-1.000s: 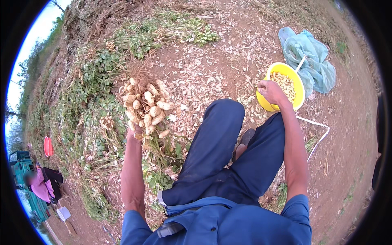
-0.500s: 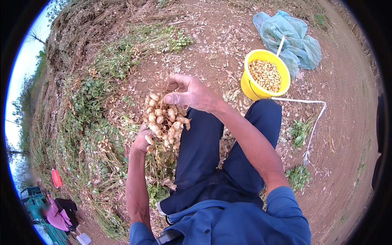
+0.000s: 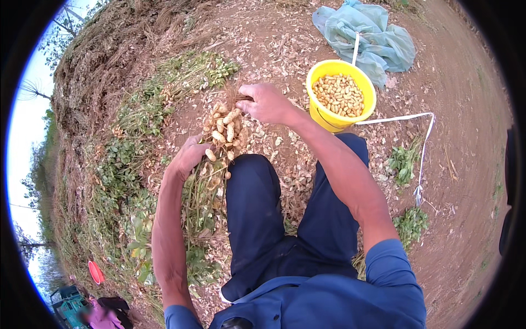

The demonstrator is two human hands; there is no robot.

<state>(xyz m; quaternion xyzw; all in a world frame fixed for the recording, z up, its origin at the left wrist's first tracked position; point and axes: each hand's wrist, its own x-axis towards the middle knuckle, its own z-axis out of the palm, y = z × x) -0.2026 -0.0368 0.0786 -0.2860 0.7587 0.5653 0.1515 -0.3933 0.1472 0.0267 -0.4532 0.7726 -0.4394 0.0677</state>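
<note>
A peanut plant (image 3: 204, 189) hangs beside my left knee, its stems and leaves trailing down toward me. My left hand (image 3: 191, 154) is closed round the stems just under the pods. A bunch of pale peanut pods (image 3: 226, 127) fills the space between my two hands. At the far end of the bunch, my right hand (image 3: 267, 104) pinches the thin brown roots between thumb and fingers. Its fingertips are partly hidden by the roots.
Right of my right hand stands a yellow bucket (image 3: 319, 117) holding loose peanuts, with a crumpled blue-green sack (image 3: 366, 33) behind it. A white strap (image 3: 422, 148) lies on the soil. Pulled plants (image 3: 118, 170) heap up on the left; a red basin (image 3: 96, 272) and a person (image 3: 104, 316) are lower left.
Both hands have moved farther from my body with the peanut plant. My right hand has gone from over the pods to the root end. The view has shifted slightly.
</note>
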